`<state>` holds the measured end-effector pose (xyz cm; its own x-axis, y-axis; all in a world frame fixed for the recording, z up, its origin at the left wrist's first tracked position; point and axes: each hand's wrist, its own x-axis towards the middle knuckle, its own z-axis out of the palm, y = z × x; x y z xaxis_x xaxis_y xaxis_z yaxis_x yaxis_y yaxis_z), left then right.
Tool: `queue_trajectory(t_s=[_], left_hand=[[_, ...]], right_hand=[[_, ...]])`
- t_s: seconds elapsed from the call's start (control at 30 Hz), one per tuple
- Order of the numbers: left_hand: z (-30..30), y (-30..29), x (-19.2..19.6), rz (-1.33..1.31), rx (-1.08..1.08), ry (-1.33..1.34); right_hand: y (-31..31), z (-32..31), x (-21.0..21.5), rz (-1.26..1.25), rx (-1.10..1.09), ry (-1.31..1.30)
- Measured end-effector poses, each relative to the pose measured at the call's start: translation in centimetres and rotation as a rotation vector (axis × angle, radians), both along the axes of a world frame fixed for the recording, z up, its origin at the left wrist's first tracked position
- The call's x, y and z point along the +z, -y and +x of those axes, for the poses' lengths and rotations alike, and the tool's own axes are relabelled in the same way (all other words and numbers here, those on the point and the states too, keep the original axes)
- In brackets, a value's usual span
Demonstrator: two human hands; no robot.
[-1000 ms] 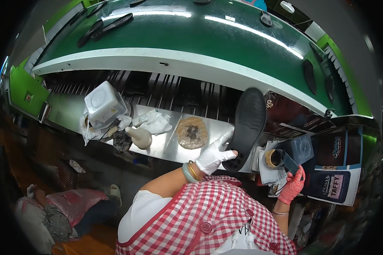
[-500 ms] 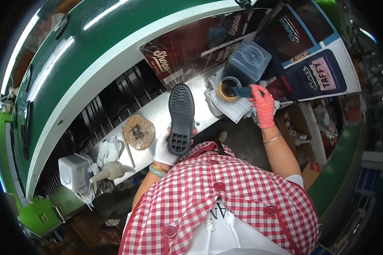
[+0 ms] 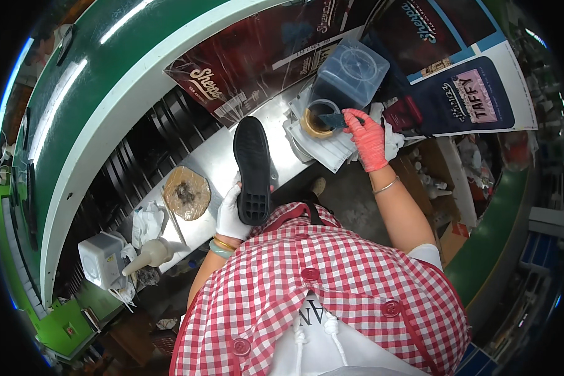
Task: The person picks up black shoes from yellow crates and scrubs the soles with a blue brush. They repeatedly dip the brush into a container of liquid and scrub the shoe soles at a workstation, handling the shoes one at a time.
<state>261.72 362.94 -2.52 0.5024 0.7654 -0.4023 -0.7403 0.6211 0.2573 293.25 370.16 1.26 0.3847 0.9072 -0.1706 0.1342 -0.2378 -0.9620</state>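
My left hand point(image 3: 229, 216), in a white glove, is closed on the heel end of a black shoe sole point(image 3: 252, 166). The sole stands lengthwise in front of me, its hollow grid pockets at the near end. A coral glove covers my right hand point(image 3: 368, 143), whose fingers pinch a dark, flat-handled tool point(image 3: 334, 120). That tool reaches into the mouth of a small round tub point(image 3: 309, 127) with a yellowish, crusted rim. Its far end is hidden inside, so I cannot tell its kind.
Beside the tub stands a clear plastic container point(image 3: 351, 72). Printed cardboard sheets point(image 3: 238, 59) line the bench's back. Left on the metal bench point(image 3: 216, 160) are a stained round disc point(image 3: 187, 192), a squeeze bottle point(image 3: 150, 254) and a white jug point(image 3: 100, 260). A green conveyor point(image 3: 106, 62) curves behind.
The tool has gone deeper into the tub as my right hand moved left. The sole has turned, so its tread shows less. The whole view has shifted slightly.
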Motion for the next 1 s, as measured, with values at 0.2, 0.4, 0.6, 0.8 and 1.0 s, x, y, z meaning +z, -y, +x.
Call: queue_trajectory(t_s=[0.2, 0.4, 0.6, 0.8, 1.0], left_hand=[[0.8, 0.4, -0.6, 0.043, 0.050, -0.144], [0.7, 1.0, -1.6, -0.025, 0.103, -0.162], [0.4, 1.2, -0.2, 0.002, 0.105, -0.073], [0.7, 0.6, 1.9, 0.139, 0.062, 0.004], [1.3, 0.6, 4.4, 0.132, 0.091, -0.050]], right_hand=[[-0.3, 0.4, -1.0, 0.000, 0.072, 0.015], [0.1, 1.8, -2.1, -0.039, 0.008, -0.158], [4.3, -6.8, 5.0, -0.005, 0.181, -0.420], [6.0, -11.9, 8.5, 0.031, 0.268, -0.361], [6.4, -12.9, 9.0, 0.012, 0.277, -0.321]])
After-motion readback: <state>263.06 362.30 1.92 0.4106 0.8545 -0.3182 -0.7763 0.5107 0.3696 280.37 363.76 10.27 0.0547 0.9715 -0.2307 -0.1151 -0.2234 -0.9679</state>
